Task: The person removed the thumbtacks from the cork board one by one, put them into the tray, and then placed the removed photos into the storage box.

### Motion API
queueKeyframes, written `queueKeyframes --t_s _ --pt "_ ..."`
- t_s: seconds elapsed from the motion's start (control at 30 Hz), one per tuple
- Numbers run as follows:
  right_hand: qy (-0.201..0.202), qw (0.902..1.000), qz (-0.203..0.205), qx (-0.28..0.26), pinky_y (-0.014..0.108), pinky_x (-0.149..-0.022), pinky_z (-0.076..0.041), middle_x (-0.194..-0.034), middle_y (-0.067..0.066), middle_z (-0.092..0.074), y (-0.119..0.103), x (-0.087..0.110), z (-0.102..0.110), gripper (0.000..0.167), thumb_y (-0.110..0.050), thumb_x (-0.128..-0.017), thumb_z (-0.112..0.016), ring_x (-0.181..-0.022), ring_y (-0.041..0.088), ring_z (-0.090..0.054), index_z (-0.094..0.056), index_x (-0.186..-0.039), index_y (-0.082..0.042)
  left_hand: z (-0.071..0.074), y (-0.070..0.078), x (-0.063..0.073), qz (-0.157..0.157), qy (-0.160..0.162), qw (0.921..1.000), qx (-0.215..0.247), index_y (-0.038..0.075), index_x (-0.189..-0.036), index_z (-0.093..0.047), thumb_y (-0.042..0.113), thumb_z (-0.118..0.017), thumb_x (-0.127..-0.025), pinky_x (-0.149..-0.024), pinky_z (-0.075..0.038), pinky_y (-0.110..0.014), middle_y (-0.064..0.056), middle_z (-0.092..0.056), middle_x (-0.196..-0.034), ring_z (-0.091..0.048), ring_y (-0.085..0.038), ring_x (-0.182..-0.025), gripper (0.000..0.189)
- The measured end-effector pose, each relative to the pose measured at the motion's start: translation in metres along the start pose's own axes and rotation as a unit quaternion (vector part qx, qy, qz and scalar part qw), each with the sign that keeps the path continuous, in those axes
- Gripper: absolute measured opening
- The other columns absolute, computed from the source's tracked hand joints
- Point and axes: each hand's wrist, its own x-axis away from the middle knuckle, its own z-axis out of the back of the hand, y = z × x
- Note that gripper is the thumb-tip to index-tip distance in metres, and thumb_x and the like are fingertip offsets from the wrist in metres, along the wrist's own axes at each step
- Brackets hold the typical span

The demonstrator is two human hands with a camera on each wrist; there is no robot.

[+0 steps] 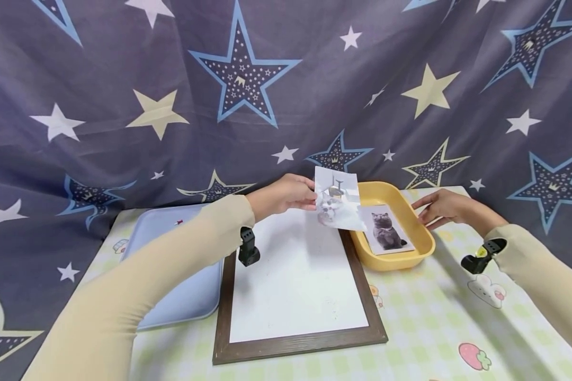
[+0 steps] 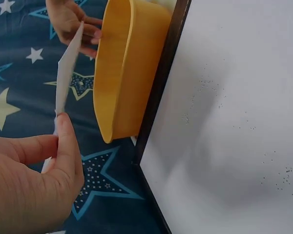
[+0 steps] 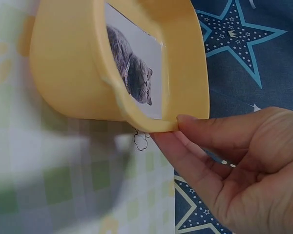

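My left hand (image 1: 291, 196) pinches the left edge of a cat photo card (image 1: 331, 211) between thumb and fingers. Glare washes out part of its picture, and the left wrist view shows the card (image 2: 68, 73) nearly edge-on. The card overlaps the left rim of a yellow plastic basin (image 1: 412, 222) in the head view. Inside the basin lies another photo card (image 1: 386, 233) with a grey cat on it. At the basin's right side, my right hand (image 1: 445, 206) grips the rim, thumb on top and fingers (image 3: 185, 165) beneath.
A whiteboard (image 1: 295, 286) with a brown wooden frame lies flat in the middle. Left of it is a light blue tray (image 1: 186, 296), partly behind my left sleeve. A green checked tablecloth (image 1: 434, 328) covers the table, and a star-patterned curtain (image 1: 248, 148) hangs behind.
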Motion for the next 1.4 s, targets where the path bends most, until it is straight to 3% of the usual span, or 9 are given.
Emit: queueKeyframes --t_s 0.17,0.37,0.5,0.63,0.8,1.0,1.13,1.27,1.4 --pt "0.001 0.9999 -0.004 -0.009 0.037 -0.084 -0.064 -0.085 -0.002 -0.074 -0.001 0.002 0.000 0.060 0.006 -0.094 -0.064 -0.083 0.012 -0.071 -0.037 -0.147 0.017 -0.007 0.001 -0.006 -0.007 0.000 0.9999 0.015 -0.005 -0.136 -0.058 -0.006 -0.056 -0.099 -0.102 -0.057 -0.034 -0.014 -0.063 -0.104 -0.061 -0.017 -0.084 0.037" --pt "-0.002 0.9999 -0.009 -0.014 0.037 -0.084 -0.064 -0.084 -0.002 -0.073 0.002 0.002 -0.002 0.061 0.005 -0.093 -0.066 -0.083 0.012 -0.071 -0.038 -0.146 0.017 -0.019 0.002 -0.017 -0.005 -0.003 0.9993 0.036 -0.006 -0.138 -0.056 -0.009 -0.057 -0.096 -0.102 -0.057 -0.035 -0.020 -0.064 -0.119 -0.061 -0.019 -0.089 0.041" --pt "-0.002 0.9998 -0.010 -0.014 0.036 -0.083 -0.064 -0.084 -0.001 -0.072 0.001 0.000 -0.003 0.062 0.006 -0.093 -0.065 -0.082 0.012 -0.071 -0.037 -0.147 0.017 -0.028 0.002 -0.026 -0.013 -0.002 0.9992 0.038 -0.008 -0.132 -0.058 -0.010 -0.056 -0.094 -0.100 -0.058 -0.034 -0.015 -0.064 -0.102 -0.062 -0.018 -0.084 0.038" --pt "-0.004 0.9999 -0.008 -0.009 0.036 -0.084 -0.064 -0.084 -0.001 -0.072 -0.001 -0.001 -0.004 0.062 0.006 -0.094 -0.064 -0.082 0.012 -0.071 -0.036 -0.148 0.017 -0.036 0.003 -0.033 -0.015 -0.001 0.9989 0.044 -0.007 -0.110 -0.063 -0.011 -0.056 -0.092 -0.092 -0.061 -0.030 -0.010 -0.061 -0.085 -0.062 -0.016 -0.074 0.019" --pt "-0.007 0.9999 -0.007 -0.003 0.037 -0.084 -0.064 -0.085 0.000 -0.072 -0.004 -0.001 -0.003 0.063 0.005 -0.094 -0.064 -0.083 0.013 -0.071 -0.035 -0.148 0.017 -0.043 0.005 -0.040 -0.004 0.000 0.9988 0.049 -0.003 -0.091 -0.059 -0.011 -0.056 -0.091 -0.085 -0.063 -0.027 -0.009 -0.060 -0.080 -0.062 -0.015 -0.070 0.009" --pt "-0.004 1.0000 -0.005 -0.006 0.037 -0.084 -0.064 -0.084 0.000 -0.073 -0.004 -0.002 -0.002 0.063 0.005 -0.094 -0.065 -0.082 0.014 -0.071 -0.036 -0.148 0.017 -0.049 0.005 -0.047 0.003 -0.001 0.9987 0.052 -0.010 -0.102 -0.061 -0.011 -0.055 -0.092 -0.097 -0.059 -0.032 -0.010 -0.059 -0.080 -0.060 -0.016 -0.069 0.012" --pt "-0.005 0.9999 -0.007 -0.009 0.037 -0.084 -0.064 -0.084 0.000 -0.073 -0.003 -0.003 -0.002 0.063 0.004 -0.094 -0.066 -0.082 0.013 -0.071 -0.036 -0.148 0.016 -0.054 0.002 -0.050 0.003 0.001 0.9986 0.053 -0.013 -0.106 -0.060 -0.012 -0.055 -0.092 -0.096 -0.059 -0.031 -0.010 -0.059 -0.078 -0.059 -0.015 -0.066 0.015" --pt "-0.007 0.9999 -0.009 -0.009 0.037 -0.085 -0.064 -0.085 0.000 -0.072 -0.002 -0.002 -0.001 0.064 0.003 -0.095 -0.066 -0.083 0.013 -0.071 -0.035 -0.149 0.016 -0.063 -0.002 -0.054 -0.003 -0.002 0.9985 0.055 -0.009 -0.094 -0.059 -0.014 -0.053 -0.090 -0.085 -0.063 -0.026 -0.009 -0.059 -0.074 -0.059 -0.015 -0.063 0.008" --pt "-0.006 0.9999 -0.010 -0.010 0.037 -0.085 -0.064 -0.085 0.000 -0.072 0.000 0.000 0.001 0.063 0.003 -0.095 -0.066 -0.083 0.012 -0.071 -0.036 -0.148 0.016 -0.072 -0.004 -0.057 -0.014 0.003 0.9982 0.057 -0.004 -0.082 -0.055 -0.016 -0.053 -0.089 -0.064 -0.061 -0.020 -0.008 -0.058 -0.069 -0.058 -0.014 -0.058 0.014"
